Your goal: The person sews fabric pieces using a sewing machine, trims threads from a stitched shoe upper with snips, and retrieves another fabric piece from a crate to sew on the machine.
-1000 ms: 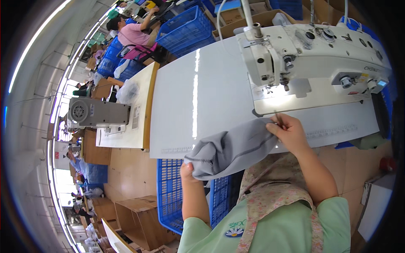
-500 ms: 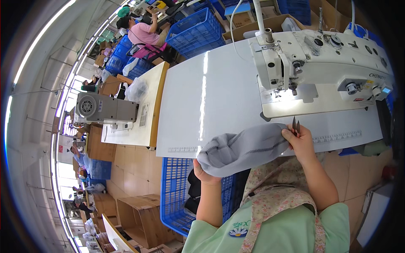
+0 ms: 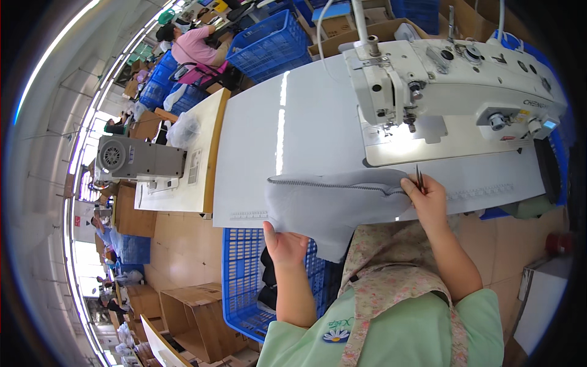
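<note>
Looking at a grey fabric piece (image 3: 318,208) hanging over the near edge of the white table (image 3: 257,140), on the near side of the white sewing machine (image 3: 452,79), with a dark zigzag seam (image 3: 336,183) along its far edge. Pinched at the right end by the right hand (image 3: 431,199), with a dark pointed tool (image 3: 420,177) (snips or tweezers, can't tell) tucked into the same grip. Met at the near left by the left hand (image 3: 285,246), thumb up and fingers loosely spread; can't tell if really gripping or just propping.

Would worry most about those bare tips. Pointing to the far side, sure, but sitting right beside the cloth, so could nick it or catch a stitch with one careless wrist turn. Could also slip off the left hand if only propped, and sag toward the blue basket (image 3: 232,281) below.
</note>
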### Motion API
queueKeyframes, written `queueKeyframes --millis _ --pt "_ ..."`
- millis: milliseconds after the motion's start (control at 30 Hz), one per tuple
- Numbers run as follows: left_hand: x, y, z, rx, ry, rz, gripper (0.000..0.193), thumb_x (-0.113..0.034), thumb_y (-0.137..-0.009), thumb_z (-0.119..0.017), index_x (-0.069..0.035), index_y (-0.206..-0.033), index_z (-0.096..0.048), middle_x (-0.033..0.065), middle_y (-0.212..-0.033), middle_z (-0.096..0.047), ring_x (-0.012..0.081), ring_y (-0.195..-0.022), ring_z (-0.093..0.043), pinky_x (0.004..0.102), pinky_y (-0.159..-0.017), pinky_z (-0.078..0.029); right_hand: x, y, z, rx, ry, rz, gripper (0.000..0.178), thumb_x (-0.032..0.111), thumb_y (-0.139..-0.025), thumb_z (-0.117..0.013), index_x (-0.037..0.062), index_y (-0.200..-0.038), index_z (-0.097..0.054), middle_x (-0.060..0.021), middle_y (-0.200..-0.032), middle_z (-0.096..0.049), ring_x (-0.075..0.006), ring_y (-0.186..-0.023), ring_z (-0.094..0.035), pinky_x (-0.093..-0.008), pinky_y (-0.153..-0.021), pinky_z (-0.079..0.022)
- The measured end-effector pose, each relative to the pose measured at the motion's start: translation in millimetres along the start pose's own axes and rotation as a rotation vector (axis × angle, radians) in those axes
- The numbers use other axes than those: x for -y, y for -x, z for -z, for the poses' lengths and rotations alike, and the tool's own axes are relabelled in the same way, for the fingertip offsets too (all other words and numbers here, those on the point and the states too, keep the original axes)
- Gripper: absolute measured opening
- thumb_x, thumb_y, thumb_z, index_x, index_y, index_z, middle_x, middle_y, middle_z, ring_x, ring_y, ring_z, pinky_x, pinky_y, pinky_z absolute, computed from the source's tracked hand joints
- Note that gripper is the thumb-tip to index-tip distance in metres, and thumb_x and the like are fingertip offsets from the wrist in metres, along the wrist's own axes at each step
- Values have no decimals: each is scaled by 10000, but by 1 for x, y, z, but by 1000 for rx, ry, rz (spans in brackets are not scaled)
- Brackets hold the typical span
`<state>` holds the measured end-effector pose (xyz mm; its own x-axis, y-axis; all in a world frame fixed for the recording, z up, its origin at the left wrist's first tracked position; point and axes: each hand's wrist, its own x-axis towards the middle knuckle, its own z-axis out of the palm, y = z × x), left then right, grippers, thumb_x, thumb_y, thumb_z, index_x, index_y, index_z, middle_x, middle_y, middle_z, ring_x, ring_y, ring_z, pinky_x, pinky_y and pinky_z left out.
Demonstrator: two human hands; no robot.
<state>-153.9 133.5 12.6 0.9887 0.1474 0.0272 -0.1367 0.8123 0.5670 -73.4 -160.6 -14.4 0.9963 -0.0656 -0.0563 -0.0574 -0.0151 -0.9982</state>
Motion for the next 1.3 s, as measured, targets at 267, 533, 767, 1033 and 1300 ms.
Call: queueKeyframes --millis 267,533,767,1033,1300 --pt "8 5 -4 -179 -379 -18 737 -465 -870 -592 32 -1374 -386 189 -1365 -470 332 -1250 -470 459 -1020 -410 36 2 -9 163 -226 -119 271 129 -909 -609 35 -1164 -600 15 -730 -556 -70 -585 -542 -201 -475 -397" --pt "11 -16 -21 -182 355 63 558 -244 -938 -522 39 -1391 -361 221 -1410 -418 377 -1308 -398 529 -1107 -294 68 17 -28 191 -333 -12 286 141 -923 -604 34 -1187 -584 13 -801 -595 -73 -673 -576 -199 -535 -434" --pt "8 -16 -16 -186 464 34 579 -330 -966 -471 63 -1380 -373 265 -1409 -405 425 -1276 -424 549 -1085 -322 69 42 -37 453 -46 176 197 94 -827 -715 31 -993 -631 31 -717 -554 -46 -585 -404 -209 -538 -368" --pt "9 -16 -19 -261 499 54 536 -324 -967 -461 57 -1343 -426 253 -1360 -469 413 -1253 -452 538 -1071 -341 62 46 -64 677 -12 374 228 32 -777 -712 79 -997 -671 -34 -724 -577 -123 -565 -478 -252 -540 -411" --pt "12 -12 -29 -261 376 112 514 -317 -968 -459 39 -1338 -433 224 -1358 -475 379 -1248 -462 507 -1069 -347 87 29 -85 949 151 543 347 20 -720 -657 124 -1051 -673 -67 -743 -599 -240 -637 -587 -344 -592 -459"
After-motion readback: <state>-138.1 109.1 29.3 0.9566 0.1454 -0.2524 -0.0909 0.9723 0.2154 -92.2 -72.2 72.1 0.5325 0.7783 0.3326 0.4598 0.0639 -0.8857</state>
